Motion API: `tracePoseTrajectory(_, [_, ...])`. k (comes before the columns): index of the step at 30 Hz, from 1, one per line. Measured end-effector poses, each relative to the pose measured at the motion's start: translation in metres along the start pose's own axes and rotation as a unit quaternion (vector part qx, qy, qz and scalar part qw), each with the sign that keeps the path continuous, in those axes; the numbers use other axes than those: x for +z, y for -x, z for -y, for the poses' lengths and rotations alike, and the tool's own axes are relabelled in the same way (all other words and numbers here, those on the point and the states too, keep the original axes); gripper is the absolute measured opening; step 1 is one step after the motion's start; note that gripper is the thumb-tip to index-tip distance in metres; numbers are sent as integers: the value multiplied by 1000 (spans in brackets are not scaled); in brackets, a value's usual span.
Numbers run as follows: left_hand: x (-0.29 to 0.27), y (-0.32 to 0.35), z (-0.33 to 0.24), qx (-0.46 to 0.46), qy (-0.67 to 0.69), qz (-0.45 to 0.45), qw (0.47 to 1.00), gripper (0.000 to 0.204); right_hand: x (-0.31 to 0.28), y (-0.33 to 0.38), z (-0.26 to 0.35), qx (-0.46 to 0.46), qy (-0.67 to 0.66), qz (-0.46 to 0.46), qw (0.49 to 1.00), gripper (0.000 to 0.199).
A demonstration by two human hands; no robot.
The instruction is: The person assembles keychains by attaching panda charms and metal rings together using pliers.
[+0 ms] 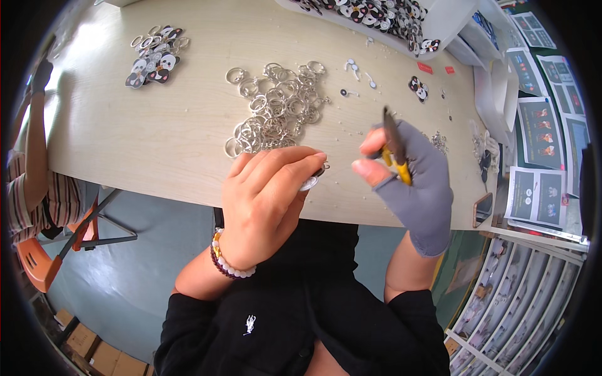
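My left hand point(266, 194), bare and with beaded bracelets at the wrist, pinches a small black-and-white charm point(310, 182) with a metal loop at its edge. Most of that charm is hidden behind the fingers. To its right, my right hand point(417, 182) wears a grey glove that leaves the fingertips bare. It is closed around pliers point(393, 139) with dark jaws and yellow on the handles; the jaws point up and away from the charm. Just beyond my left hand lies a heap of silver key rings with short chains point(276, 103).
Finished-looking panda keychains point(157, 59) lie in a pile at the far left. A white bin point(439, 28) of panda charms stands at the back. A loose panda charm point(418, 89), small metal rings point(439, 141) and a phone point(482, 210) lie rightward. Another person's arm point(36, 125) is at left.
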State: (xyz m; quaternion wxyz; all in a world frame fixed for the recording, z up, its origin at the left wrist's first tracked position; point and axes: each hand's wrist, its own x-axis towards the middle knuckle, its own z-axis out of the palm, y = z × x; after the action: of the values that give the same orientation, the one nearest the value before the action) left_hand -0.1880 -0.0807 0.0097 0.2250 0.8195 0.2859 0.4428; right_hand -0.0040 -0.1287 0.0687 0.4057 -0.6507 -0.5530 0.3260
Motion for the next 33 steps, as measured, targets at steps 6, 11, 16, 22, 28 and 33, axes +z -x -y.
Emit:
tracePoseTrajectory(6, [-3, -3, 0, 26, -10, 10, 1000, 39, 15, -6, -5, -149, 68, 51, 985, 18])
tracePoseTrajectory(11, [9, 2, 0, -27, 96, -37, 994, 31, 38, 9, -13, -74, -62, -23, 995, 10])
tracePoseTrajectory(16, [6, 2, 0, -11, 114, -65, 991, 28, 28, 20, -20, 185, -689, 60, 698, 40])
tracePoseTrajectory(22, [10, 1, 3, 74, 19, -107, 991, 32, 17, 44, -22, -120, 146, 32, 981, 56])
tracePoseTrajectory(28, [13, 3, 2, 82, 24, -102, 991, 30, 16, 41, -20, -156, 191, 23, 969, 61])
tracePoseTrajectory(33, [9, 9, -3, 39, 30, -59, 997, 14, 16, 42, -22, -147, 196, 40, 969, 61])
